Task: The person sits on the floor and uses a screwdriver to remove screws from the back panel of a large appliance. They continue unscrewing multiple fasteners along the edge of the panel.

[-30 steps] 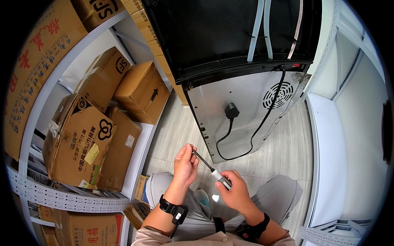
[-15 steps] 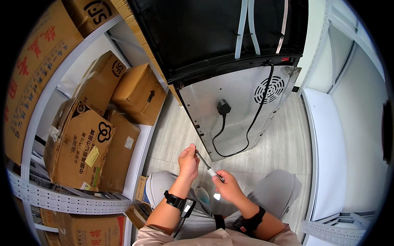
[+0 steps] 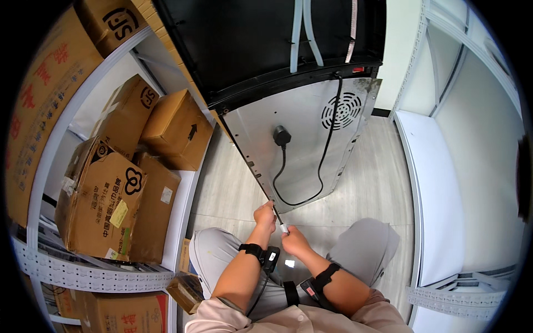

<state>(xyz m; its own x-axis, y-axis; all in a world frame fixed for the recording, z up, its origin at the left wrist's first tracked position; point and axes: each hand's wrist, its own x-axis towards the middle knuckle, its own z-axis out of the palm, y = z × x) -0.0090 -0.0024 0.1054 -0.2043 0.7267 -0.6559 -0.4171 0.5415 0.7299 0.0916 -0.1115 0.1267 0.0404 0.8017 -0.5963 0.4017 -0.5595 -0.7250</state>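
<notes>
A screwdriver (image 3: pixel 284 228) with a pale handle and dark shaft runs between my two hands. My right hand (image 3: pixel 295 242) is closed round its handle. My left hand (image 3: pixel 265 216) pinches at the tip end of the shaft, right by the lower left corner of a grey metal back panel (image 3: pixel 302 166). Anything small between those fingertips is hidden. The panel is the lower back of a tall black appliance (image 3: pixel 239 50). On it are a round vent (image 3: pixel 341 111), a black plug (image 3: pixel 282 136) and a looping black power cord (image 3: pixel 320 177).
Shelving with cardboard boxes (image 3: pixel 105 205) rises close on my left. White shelving (image 3: pixel 430 166) stands on my right. Pale tubes (image 3: pixel 297 39) hang down the appliance's black upper back. My bent knees (image 3: pixel 366 250) flank my hands above the wood-look floor (image 3: pixel 383 161).
Both hands have brought the screwdriver forward to the panel's lower left corner; its tip was apart from the panel before. The view has shifted, so the appliance appears further left.
</notes>
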